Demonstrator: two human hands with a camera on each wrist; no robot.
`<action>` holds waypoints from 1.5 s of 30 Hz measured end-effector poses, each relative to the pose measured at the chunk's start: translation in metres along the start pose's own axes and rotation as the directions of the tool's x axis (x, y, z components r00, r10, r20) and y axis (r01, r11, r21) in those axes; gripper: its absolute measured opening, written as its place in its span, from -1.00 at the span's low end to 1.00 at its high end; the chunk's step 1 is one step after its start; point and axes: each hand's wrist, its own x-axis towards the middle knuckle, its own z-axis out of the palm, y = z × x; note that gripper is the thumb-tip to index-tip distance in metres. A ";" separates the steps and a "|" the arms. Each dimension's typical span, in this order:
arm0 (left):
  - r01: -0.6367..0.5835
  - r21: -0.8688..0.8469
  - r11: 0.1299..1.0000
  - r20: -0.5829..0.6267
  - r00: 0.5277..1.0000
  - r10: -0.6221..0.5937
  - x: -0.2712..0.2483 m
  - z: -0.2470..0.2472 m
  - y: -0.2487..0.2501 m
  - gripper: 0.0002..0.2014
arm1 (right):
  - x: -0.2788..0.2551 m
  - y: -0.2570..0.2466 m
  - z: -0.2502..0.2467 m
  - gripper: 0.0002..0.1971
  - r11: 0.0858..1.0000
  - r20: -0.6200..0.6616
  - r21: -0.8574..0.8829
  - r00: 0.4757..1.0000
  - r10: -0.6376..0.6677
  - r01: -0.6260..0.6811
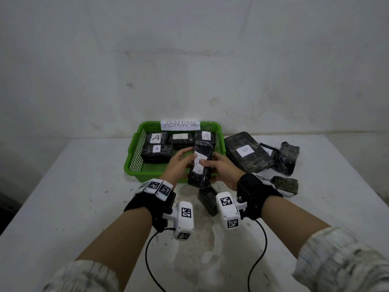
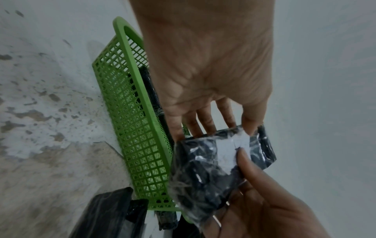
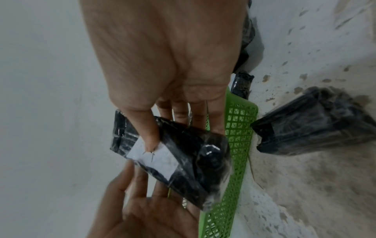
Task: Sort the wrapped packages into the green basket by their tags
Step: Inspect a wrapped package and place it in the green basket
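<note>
Holding one wrapped package (image 1: 200, 163) up over the near edge of the green basket (image 1: 134, 159), the person uses both hands at once. The left hand (image 1: 179, 163) curls round its left side, and the right hand (image 1: 221, 167) curls round its right side, with the right thumb (image 3: 149, 135) pressing on the white tag (image 1: 199, 163). The package is off the table and long end toward the person.

The thumb hides part of the tag, so the letter cannot be read. It looks like the person is checking the tag now. To do this well, the thumb should slide off the paper so the whole letter shows. The plastic wrap looks shiny and may be slippery, so the grip should stay firm on the sides.

Four packages marked A (image 1: 156, 149) lie in the basket, under a sign reading ABNORMAL (image 1: 181, 124). If this tag says A too, there is free space at the front of the basket, and the package should go down flat there, tag up.

A big package marked B (image 1: 246, 151) lies on the table just right of the basket, with more dark packages (image 1: 287, 158) beside it. One small package (image 1: 207, 200) rests on the table below the hands. If the tag says B, this one likely belongs outside the basket.
</note>
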 end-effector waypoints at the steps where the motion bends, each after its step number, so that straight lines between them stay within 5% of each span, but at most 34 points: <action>1: 0.007 0.015 1.000 -0.010 1.000 -0.007 0.000 0.001 0.001 -0.71 | 0.000 0.001 0.001 -0.61 1.000 0.003 -0.017 1.000 -0.007 0.007; 9: -0.023 0.128 0.992 -0.019 0.999 0.026 -0.001 -0.003 0.001 -0.71 | -0.006 -0.003 0.000 -0.63 0.999 0.072 -0.024 0.997 0.034 -0.032; 18: -0.009 0.182 0.983 -0.046 0.999 0.017 -0.005 0.000 0.002 -0.74 | 0.000 -0.004 0.001 -0.78 0.999 -0.021 -0.018 0.998 -0.052 0.051; 25: -0.069 0.200 0.977 -0.230 0.966 0.115 0.005 -0.006 0.001 -0.82 | -0.004 -0.009 -0.003 -0.75 0.996 0.049 0.023 0.995 -0.088 0.087; 27: -0.043 0.212 0.976 -0.198 0.976 0.086 0.007 -0.009 -0.002 -0.96 | -0.003 -0.008 -0.003 -0.88 0.992 0.053 -0.009 0.991 -0.125 0.126; 34: 0.157 0.046 0.987 -0.026 0.987 -0.156 -0.003 -0.004 0.002 -0.48 | 0.003 -0.008 0.000 -0.67 0.982 -0.157 -0.059 0.970 -0.184 0.177; 40: 0.067 0.017 0.998 -0.080 0.995 -0.066 -0.002 0.001 0.004 -0.55 | 0.005 -0.006 0.004 -0.45 0.996 -0.037 -0.007 0.996 -0.086 0.086; 45: 0.056 0.032 0.998 -0.030 0.998 -0.055 -0.001 0.003 0.005 -0.66 | 0.001 -0.010 0.010 -0.64 0.993 -0.055 -0.020 0.992 -0.113 0.112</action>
